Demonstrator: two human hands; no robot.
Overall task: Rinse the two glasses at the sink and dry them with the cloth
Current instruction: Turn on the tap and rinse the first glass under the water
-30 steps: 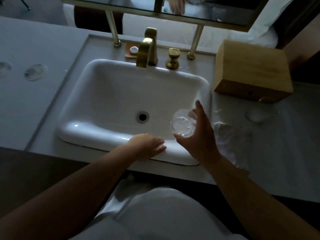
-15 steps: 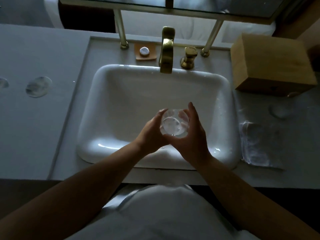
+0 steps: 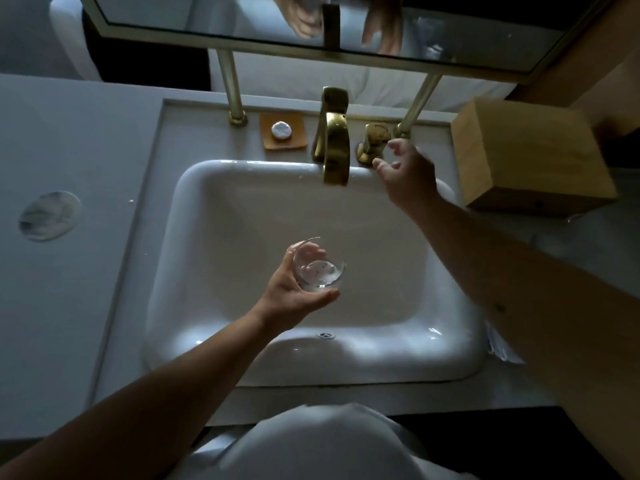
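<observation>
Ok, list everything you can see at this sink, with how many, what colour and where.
glass: one, clear, in left hand over basin
sink: one, white, centre
faucet: one, brass, behind basin
tap handle: one, brass, right of faucet
soap: one, white, on tan dish left of faucet
wooden box: one, light wood, right counter
cloth: one, white, right of sink, mostly hidden
left hand: holds glass
right hand: open, near tap handle
</observation>
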